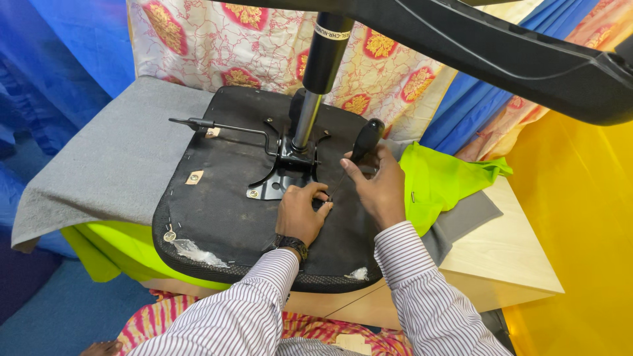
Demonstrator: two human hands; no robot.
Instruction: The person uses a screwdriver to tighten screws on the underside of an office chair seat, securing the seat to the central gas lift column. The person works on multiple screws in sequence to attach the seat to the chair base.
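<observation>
An upturned black chair seat [224, 204] lies on a table, its metal mounting plate [280, 177] and gas-lift column [316, 79] pointing up. My right hand [377, 188] grips a screwdriver with a black handle [364, 142], the shaft angled down toward the plate's near edge. My left hand [300, 212], with a dark watch at the wrist, rests on the seat underside beside the plate, its fingers pinched around the screwdriver tip. Both sleeves are striped.
A black chair base arm [514, 59] crosses overhead at the top right. A thin lever [224, 126] sticks out left of the plate. Grey felt [99, 165] and lime cloth [442, 181] cover the wooden table [508, 264]. Patterned and blue fabric hangs behind.
</observation>
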